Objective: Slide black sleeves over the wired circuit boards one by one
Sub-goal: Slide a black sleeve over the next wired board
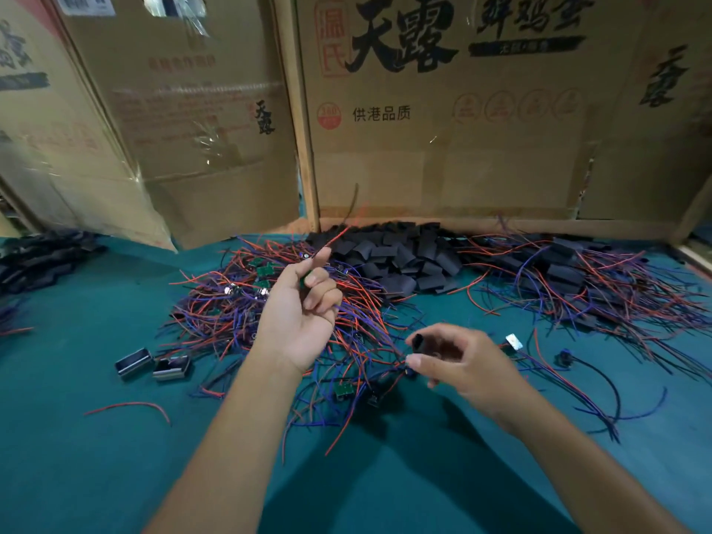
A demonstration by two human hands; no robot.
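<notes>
My left hand (300, 306) is raised over the wire pile, fingers curled round a small green circuit board (304, 280) whose red and black wires stick up and away, blurred. My right hand (458, 364) hovers lower right and pinches a black sleeve (419, 341) between thumb and fingers. A tangled pile of wired circuit boards (246, 302) with red, purple and black leads lies under and left of my left hand. Behind it sits a heap of black sleeves (389, 256). At the right lies a pile of sleeved boards (578, 279) with trailing wires.
Cardboard boxes (443, 121) wall the back of the green table (96, 456). Two small metal clips (154, 366) lie at the left. More black pieces (42, 260) are heaped at far left. A loose red wire (131, 406) and stray leads (601, 383) lie on the table.
</notes>
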